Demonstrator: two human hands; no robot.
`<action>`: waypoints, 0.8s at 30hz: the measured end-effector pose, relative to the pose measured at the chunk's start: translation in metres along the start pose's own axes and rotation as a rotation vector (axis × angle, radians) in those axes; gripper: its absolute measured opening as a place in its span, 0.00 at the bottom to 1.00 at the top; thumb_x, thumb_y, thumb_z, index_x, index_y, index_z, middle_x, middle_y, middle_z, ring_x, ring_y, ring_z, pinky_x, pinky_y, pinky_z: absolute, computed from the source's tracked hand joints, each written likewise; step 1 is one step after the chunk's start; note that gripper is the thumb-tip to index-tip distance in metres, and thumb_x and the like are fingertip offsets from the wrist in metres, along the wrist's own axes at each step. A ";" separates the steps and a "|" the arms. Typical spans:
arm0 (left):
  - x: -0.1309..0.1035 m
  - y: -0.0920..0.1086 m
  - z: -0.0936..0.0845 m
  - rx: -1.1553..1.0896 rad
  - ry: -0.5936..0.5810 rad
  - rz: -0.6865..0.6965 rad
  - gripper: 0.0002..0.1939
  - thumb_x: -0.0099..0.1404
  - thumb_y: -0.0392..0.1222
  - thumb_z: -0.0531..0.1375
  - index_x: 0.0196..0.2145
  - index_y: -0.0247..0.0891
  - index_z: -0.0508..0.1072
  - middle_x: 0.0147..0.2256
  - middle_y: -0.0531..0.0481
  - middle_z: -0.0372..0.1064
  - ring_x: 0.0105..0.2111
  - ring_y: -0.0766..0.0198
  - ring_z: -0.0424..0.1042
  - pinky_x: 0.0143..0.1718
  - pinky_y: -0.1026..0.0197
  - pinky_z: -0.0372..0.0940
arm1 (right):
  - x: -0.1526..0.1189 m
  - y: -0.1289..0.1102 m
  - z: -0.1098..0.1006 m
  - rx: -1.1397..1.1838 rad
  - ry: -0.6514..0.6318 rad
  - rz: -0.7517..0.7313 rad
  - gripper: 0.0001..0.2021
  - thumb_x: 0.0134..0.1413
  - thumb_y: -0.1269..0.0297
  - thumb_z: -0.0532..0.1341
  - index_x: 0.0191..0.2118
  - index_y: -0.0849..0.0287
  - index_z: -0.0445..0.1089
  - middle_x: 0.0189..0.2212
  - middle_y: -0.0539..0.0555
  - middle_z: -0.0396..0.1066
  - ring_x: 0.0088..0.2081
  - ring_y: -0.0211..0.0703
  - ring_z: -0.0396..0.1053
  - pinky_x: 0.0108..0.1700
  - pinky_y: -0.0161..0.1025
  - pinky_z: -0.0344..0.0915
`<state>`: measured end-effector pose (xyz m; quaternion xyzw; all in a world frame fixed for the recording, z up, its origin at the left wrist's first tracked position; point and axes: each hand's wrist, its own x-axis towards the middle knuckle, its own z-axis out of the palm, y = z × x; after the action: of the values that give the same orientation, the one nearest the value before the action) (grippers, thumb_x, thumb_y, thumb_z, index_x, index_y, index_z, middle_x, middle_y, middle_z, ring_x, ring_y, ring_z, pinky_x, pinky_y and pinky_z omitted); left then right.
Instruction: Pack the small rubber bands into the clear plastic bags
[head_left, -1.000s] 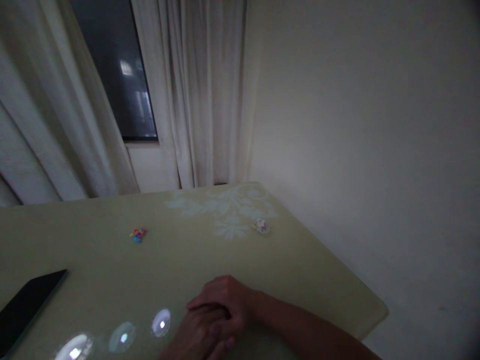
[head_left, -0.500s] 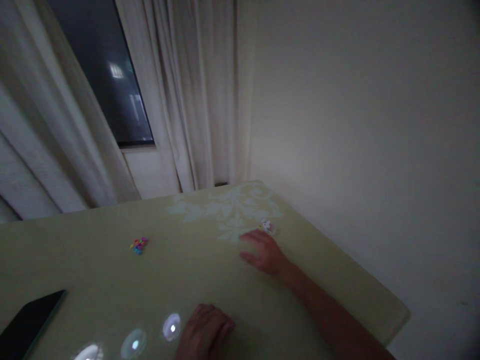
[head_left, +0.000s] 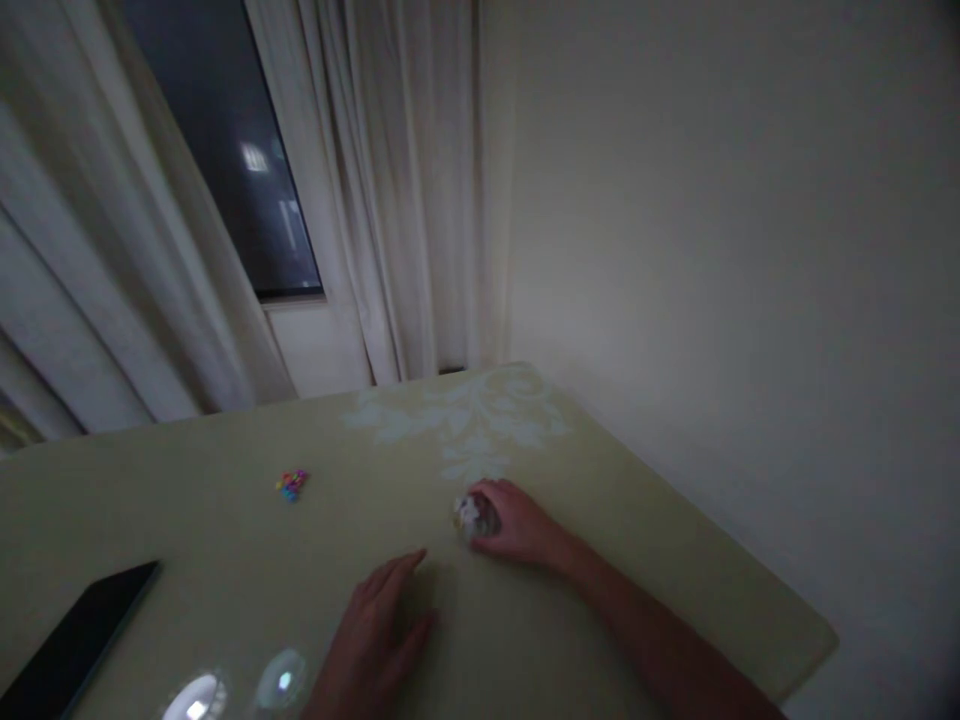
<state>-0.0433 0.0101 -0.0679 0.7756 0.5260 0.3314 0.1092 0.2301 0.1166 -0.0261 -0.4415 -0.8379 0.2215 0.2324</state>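
Observation:
My right hand (head_left: 517,520) is closed around a small clear round container (head_left: 463,518) with white and coloured bits in it, near the middle of the table. The fingers cover its right side, so its full shape is hidden. Nearer to me, my left hand (head_left: 375,625) is open over the tabletop, thumb and fingers apart, holding nothing. Farther off to the left lies a little pile of brightly coloured small pieces (head_left: 292,485), too small to name.
A dark flat tablet or phone (head_left: 86,630) lies at the left of the pale green table (head_left: 637,560). Bright round light reflections show at the near edge. A wall (head_left: 712,300) borders the table's right side; curtains (head_left: 420,200) and a dark window (head_left: 225,150) stand behind.
My right hand has taken hold of the small container and brought it left and closer to me. My left hand has opened and reached forward. The view has shifted slightly.

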 end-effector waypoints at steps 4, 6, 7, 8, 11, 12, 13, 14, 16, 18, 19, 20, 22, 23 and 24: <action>0.004 0.001 -0.010 -0.052 -0.088 -0.057 0.35 0.61 0.45 0.69 0.65 0.47 0.69 0.61 0.41 0.72 0.60 0.44 0.72 0.60 0.45 0.69 | -0.013 -0.043 0.025 0.051 -0.179 -0.266 0.36 0.47 0.48 0.74 0.60 0.57 0.70 0.52 0.61 0.73 0.53 0.54 0.69 0.57 0.45 0.65; 0.008 0.008 -0.016 -0.132 -0.159 -0.065 0.30 0.62 0.45 0.69 0.61 0.47 0.72 0.58 0.42 0.74 0.58 0.45 0.73 0.60 0.46 0.68 | -0.017 -0.051 0.028 -0.001 -0.179 -0.342 0.34 0.49 0.45 0.73 0.58 0.58 0.72 0.50 0.60 0.73 0.52 0.53 0.69 0.56 0.45 0.65; 0.011 0.012 -0.020 -0.172 -0.178 -0.068 0.29 0.62 0.45 0.69 0.60 0.46 0.73 0.57 0.41 0.74 0.56 0.46 0.73 0.59 0.47 0.69 | -0.018 -0.053 0.028 -0.026 -0.182 -0.360 0.34 0.50 0.44 0.72 0.58 0.59 0.73 0.49 0.60 0.73 0.51 0.53 0.69 0.55 0.45 0.66; 0.014 0.016 -0.023 -0.205 -0.203 -0.070 0.28 0.62 0.44 0.69 0.59 0.45 0.73 0.55 0.41 0.74 0.55 0.47 0.74 0.58 0.48 0.69 | -0.018 -0.053 0.027 -0.047 -0.184 -0.367 0.34 0.49 0.44 0.72 0.58 0.59 0.73 0.48 0.60 0.73 0.50 0.53 0.69 0.54 0.45 0.66; 0.021 0.024 -0.029 -0.227 -0.263 -0.081 0.24 0.61 0.44 0.69 0.55 0.43 0.75 0.51 0.41 0.74 0.52 0.48 0.74 0.55 0.49 0.70 | -0.015 -0.049 0.023 -0.092 -0.187 -0.359 0.36 0.46 0.44 0.74 0.58 0.59 0.74 0.46 0.60 0.73 0.48 0.52 0.70 0.50 0.44 0.67; 0.022 0.025 -0.030 -0.219 -0.271 -0.084 0.24 0.60 0.43 0.70 0.54 0.43 0.76 0.50 0.42 0.74 0.51 0.49 0.74 0.54 0.50 0.70 | -0.014 -0.048 0.023 -0.102 -0.187 -0.358 0.36 0.45 0.44 0.75 0.58 0.59 0.74 0.46 0.60 0.74 0.47 0.52 0.70 0.49 0.43 0.67; 0.023 0.025 -0.031 -0.208 -0.274 -0.083 0.24 0.59 0.43 0.70 0.54 0.43 0.76 0.49 0.42 0.74 0.50 0.49 0.74 0.53 0.51 0.70 | -0.013 -0.047 0.023 -0.107 -0.189 -0.363 0.36 0.44 0.45 0.75 0.57 0.58 0.75 0.45 0.59 0.74 0.46 0.51 0.71 0.49 0.43 0.67; 0.024 0.025 -0.031 -0.199 -0.273 -0.079 0.24 0.58 0.42 0.70 0.53 0.42 0.76 0.49 0.42 0.74 0.50 0.50 0.74 0.52 0.51 0.70 | -0.012 -0.045 0.023 -0.107 -0.193 -0.369 0.36 0.44 0.46 0.76 0.57 0.58 0.75 0.45 0.59 0.74 0.46 0.51 0.71 0.48 0.42 0.67; 0.025 0.024 -0.030 -0.182 -0.264 -0.064 0.25 0.57 0.41 0.70 0.53 0.42 0.76 0.49 0.42 0.74 0.50 0.50 0.74 0.52 0.52 0.69 | -0.009 -0.043 0.023 -0.093 -0.198 -0.378 0.35 0.44 0.47 0.76 0.57 0.57 0.76 0.45 0.58 0.74 0.45 0.50 0.71 0.48 0.41 0.66; 0.025 0.022 -0.028 -0.170 -0.256 -0.049 0.26 0.57 0.42 0.70 0.53 0.41 0.76 0.49 0.42 0.74 0.50 0.50 0.74 0.51 0.53 0.69 | -0.007 -0.042 0.023 -0.068 -0.206 -0.377 0.34 0.44 0.47 0.76 0.56 0.57 0.76 0.45 0.57 0.75 0.44 0.49 0.72 0.47 0.41 0.66; 0.025 0.021 -0.028 -0.167 -0.254 -0.047 0.26 0.57 0.42 0.70 0.53 0.41 0.76 0.49 0.42 0.75 0.50 0.50 0.75 0.51 0.53 0.69 | -0.006 -0.042 0.023 -0.055 -0.214 -0.375 0.33 0.44 0.48 0.76 0.56 0.56 0.76 0.44 0.57 0.75 0.44 0.48 0.72 0.47 0.41 0.66; 0.025 0.021 -0.027 -0.164 -0.253 -0.048 0.26 0.57 0.43 0.70 0.53 0.41 0.76 0.49 0.43 0.75 0.49 0.50 0.75 0.51 0.54 0.69 | -0.006 -0.042 0.022 -0.046 -0.222 -0.373 0.32 0.45 0.47 0.76 0.56 0.56 0.77 0.44 0.57 0.75 0.43 0.48 0.73 0.47 0.40 0.66; 0.025 0.021 -0.027 -0.159 -0.252 -0.053 0.26 0.56 0.43 0.71 0.53 0.41 0.76 0.49 0.43 0.75 0.49 0.50 0.75 0.51 0.54 0.69 | -0.006 -0.043 0.022 -0.050 -0.217 -0.369 0.32 0.45 0.46 0.76 0.55 0.56 0.77 0.44 0.57 0.76 0.43 0.48 0.73 0.47 0.41 0.67; 0.025 0.021 -0.027 -0.157 -0.248 -0.053 0.27 0.56 0.43 0.71 0.53 0.41 0.76 0.49 0.43 0.76 0.49 0.49 0.75 0.51 0.53 0.69 | -0.007 -0.043 0.022 -0.063 -0.202 -0.368 0.32 0.45 0.46 0.76 0.55 0.56 0.77 0.44 0.57 0.76 0.43 0.49 0.73 0.47 0.41 0.67; 0.025 0.021 -0.028 -0.154 -0.245 -0.048 0.27 0.56 0.43 0.71 0.53 0.41 0.76 0.49 0.43 0.76 0.49 0.49 0.76 0.51 0.53 0.69 | -0.008 -0.044 0.022 -0.079 -0.185 -0.370 0.32 0.45 0.45 0.75 0.54 0.56 0.78 0.44 0.57 0.76 0.44 0.49 0.73 0.47 0.41 0.67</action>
<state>-0.0393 0.0186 -0.0255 0.7867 0.5003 0.2709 0.2398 0.1930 0.0839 -0.0201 -0.2668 -0.9304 0.1816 0.1737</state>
